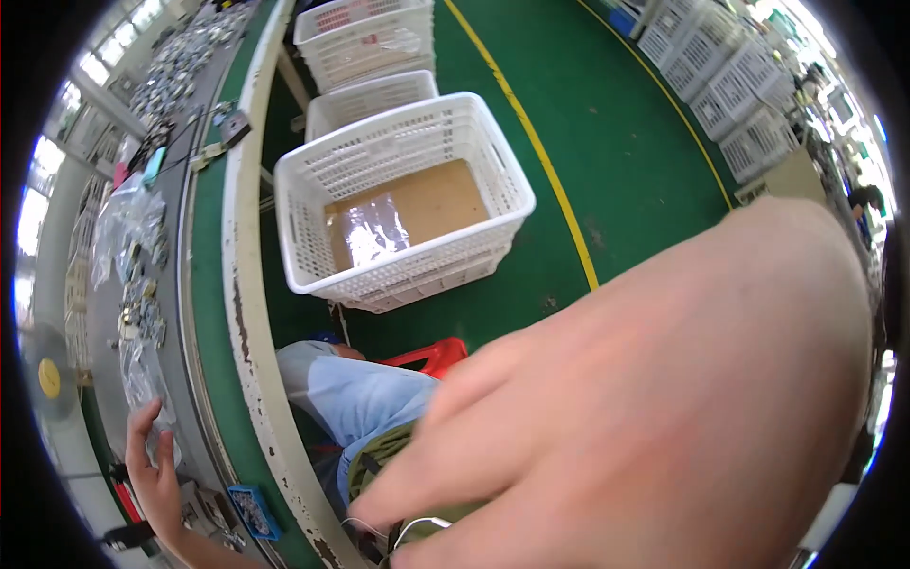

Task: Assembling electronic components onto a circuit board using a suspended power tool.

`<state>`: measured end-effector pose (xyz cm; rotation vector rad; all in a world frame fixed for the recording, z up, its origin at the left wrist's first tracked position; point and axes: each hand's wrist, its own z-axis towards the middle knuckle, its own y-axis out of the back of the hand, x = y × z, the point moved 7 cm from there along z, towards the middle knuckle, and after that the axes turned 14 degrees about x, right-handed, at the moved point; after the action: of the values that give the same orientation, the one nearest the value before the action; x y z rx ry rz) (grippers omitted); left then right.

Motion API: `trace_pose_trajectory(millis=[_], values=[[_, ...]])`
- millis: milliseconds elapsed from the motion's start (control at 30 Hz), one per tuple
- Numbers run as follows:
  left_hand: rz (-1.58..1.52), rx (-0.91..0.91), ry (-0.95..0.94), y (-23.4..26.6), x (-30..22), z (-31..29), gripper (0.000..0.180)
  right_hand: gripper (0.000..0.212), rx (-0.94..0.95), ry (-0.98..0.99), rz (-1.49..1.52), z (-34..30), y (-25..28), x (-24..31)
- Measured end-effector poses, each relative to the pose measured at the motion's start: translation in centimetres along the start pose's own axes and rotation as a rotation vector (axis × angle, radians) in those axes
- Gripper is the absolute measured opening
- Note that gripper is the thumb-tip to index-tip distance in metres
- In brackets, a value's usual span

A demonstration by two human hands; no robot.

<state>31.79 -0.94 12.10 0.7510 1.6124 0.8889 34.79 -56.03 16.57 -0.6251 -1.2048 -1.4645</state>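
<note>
At the lower left, my left hand (161,488) is raised over the grey conveyor belt (194,417), its fingers apart and nothing seen in them. Just beyond its fingertips lies a clear plastic bag (142,370); whether they touch cannot be told. Close up, my right hand (578,427) fills the lower right, its back showing and its fingers pointing down and left. Around those fingers a thin white cord (424,521) curves. The fingertips are partly cut off and blurred, so whether they grip the cord is unclear.
A white plastic crate (408,251) stands on the green floor (559,85), with cardboard and a clear bag inside. More white crates (365,47) are stacked behind it. Small parts (190,57) cover the far belt. A blue tray (254,512) sits at the belt's edge; a red stool (441,357) shows below.
</note>
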Motion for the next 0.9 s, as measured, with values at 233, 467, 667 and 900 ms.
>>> trace_pose_trajectory(millis=[233,467,667,900], values=[[0.041,-0.025,0.002,1.0,0.7,-3.8,0.032,0.062,0.319,0.144,-0.017,9.0,0.6,-5.7],[-0.026,-0.240,0.177,4.4,6.4,-13.3,0.031,0.060,0.418,0.149,-0.397,31.7,0.7,-17.8],[-0.067,-0.478,0.493,4.9,11.8,-23.2,0.033,0.048,1.078,-0.687,-0.552,29.3,0.8,-38.2],[-0.051,-0.648,0.534,3.5,13.4,-31.4,0.030,0.045,1.469,-0.920,-0.663,19.5,0.0,-58.8]])
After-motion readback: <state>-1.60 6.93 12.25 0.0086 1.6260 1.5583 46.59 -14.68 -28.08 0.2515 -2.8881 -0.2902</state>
